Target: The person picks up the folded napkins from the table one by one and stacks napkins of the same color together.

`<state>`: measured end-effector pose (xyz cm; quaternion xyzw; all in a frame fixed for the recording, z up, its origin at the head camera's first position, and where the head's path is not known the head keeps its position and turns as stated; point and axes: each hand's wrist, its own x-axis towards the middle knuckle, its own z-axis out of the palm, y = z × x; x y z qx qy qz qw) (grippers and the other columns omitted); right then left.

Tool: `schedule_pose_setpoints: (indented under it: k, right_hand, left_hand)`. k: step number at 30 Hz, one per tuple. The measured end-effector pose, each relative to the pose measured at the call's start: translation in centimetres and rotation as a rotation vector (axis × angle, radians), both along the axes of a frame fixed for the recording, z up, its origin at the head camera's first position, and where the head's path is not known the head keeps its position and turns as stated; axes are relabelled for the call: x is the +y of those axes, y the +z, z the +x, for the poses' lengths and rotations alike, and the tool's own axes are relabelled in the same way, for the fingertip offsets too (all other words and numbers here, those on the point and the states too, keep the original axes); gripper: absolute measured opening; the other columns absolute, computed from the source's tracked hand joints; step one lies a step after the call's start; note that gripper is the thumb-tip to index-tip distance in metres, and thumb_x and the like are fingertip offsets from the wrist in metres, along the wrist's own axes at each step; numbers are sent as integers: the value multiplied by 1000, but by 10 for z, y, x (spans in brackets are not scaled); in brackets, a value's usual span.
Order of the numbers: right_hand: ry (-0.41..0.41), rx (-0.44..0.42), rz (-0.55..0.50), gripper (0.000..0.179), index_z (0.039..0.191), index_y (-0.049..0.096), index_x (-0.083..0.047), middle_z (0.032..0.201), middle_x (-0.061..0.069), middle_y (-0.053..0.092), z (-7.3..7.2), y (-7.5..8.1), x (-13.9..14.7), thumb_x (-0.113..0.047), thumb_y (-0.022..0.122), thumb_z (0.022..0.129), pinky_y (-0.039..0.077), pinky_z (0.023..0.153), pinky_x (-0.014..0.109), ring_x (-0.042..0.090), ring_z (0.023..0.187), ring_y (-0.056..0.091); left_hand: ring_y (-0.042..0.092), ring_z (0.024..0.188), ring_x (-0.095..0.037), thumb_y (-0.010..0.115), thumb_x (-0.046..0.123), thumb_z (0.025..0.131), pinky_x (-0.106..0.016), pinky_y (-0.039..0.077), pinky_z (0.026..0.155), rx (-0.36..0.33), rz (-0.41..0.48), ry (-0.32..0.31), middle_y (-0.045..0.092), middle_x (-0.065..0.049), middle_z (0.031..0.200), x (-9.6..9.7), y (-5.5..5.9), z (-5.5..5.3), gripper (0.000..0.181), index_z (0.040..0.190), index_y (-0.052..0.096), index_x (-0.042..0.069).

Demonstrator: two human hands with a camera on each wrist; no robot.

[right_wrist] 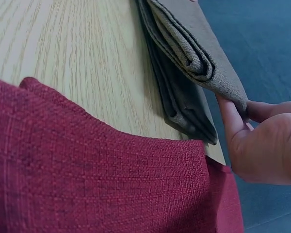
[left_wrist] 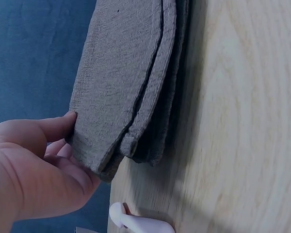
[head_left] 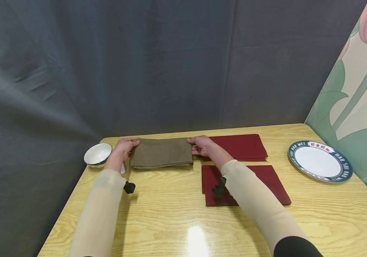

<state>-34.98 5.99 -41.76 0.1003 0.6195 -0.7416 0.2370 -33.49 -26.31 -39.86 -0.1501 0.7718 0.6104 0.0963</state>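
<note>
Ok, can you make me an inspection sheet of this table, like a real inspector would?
Surface: pale wooden table, with a bright glare patch near the front.
Job's things: folded brown cloth, held at both ends; more folded brown fabric lies beneath, perhaps a second cloth.
Clutter: white bowl at far left, pale utensil near it; far red cloth, near red cloth and blue-rimmed plate on the right.
Hands: left hand and right hand each grip one end of the brown cloth.
Cables: nothing seen.
Surroundings: dark blue curtain behind, tulip-patterned backdrop at right.

One bowl [head_left: 98, 154], plate [head_left: 319, 161], spoon [head_left: 123, 169], two red cloths [head_left: 239, 147], at least one brown cloth [head_left: 161, 151].
</note>
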Motion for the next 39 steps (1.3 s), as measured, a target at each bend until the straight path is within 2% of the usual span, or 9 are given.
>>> schedule_pose_setpoints:
  k: [4,8,12,14,17,20,23,30,39]
  right_hand:
    - [-18,-4,39,23,123,55,0,94,9,58,-1,-1,-2,-11,59,103,56,56,26,15,70,61]
    - [-29,-1,64,23,122,56,-1,94,9,54,-2,0,-2,-12,60,103,54,52,24,15,69,56]
    - [-37,10,60,22,123,58,1,91,8,57,-2,0,-2,-10,57,104,54,54,24,15,71,59]
    - [-34,19,63,29,132,57,1,100,10,60,-1,-1,-2,-8,55,105,54,57,23,16,77,60]
    - [-16,35,58,42,148,47,1,128,18,58,-1,-2,0,-5,50,106,57,75,28,24,104,63]
    - [8,48,39,50,155,36,0,153,21,42,-1,-3,2,-3,47,107,51,100,37,32,133,49]
    - [7,53,15,51,155,34,3,154,23,41,-3,-5,4,-3,47,107,43,108,44,34,139,44]
    - [-18,63,-4,47,151,37,8,147,29,44,-5,-2,11,-4,46,106,45,106,46,39,134,47]
    - [-19,14,-105,52,156,28,5,150,30,42,-4,2,22,-6,44,108,41,110,47,40,138,45]
  left_hand:
    - [55,103,-19,56,14,105,-36,47,88,14,-16,29,50,-16,145,1,0,-2,43,148,53,7]
    - [57,105,-22,59,15,104,-38,48,88,21,-24,36,56,-15,139,1,0,-3,38,141,61,9]
    - [54,119,-28,56,13,105,-41,47,97,12,-11,43,52,-16,144,3,1,-2,39,144,58,8]
    - [49,127,-29,52,12,107,-42,44,102,0,-7,44,46,-17,151,6,0,-1,43,149,51,7]
    - [46,132,-31,49,11,108,-44,41,106,-4,-5,34,42,-18,154,6,-1,-1,45,152,46,6]
    - [42,137,-33,48,10,108,-46,37,111,-8,6,27,40,-18,156,4,-3,-1,45,153,45,5]
    - [39,141,-33,49,9,107,-46,36,114,-8,10,16,37,-19,158,2,-4,0,47,153,43,3]
    - [31,147,-35,49,9,107,-46,31,117,-10,59,-8,31,-21,160,-6,-5,-3,50,154,39,0]
    - [31,147,-35,47,11,107,-47,31,117,-1,104,7,30,-22,160,-14,-4,-3,53,156,33,-3]
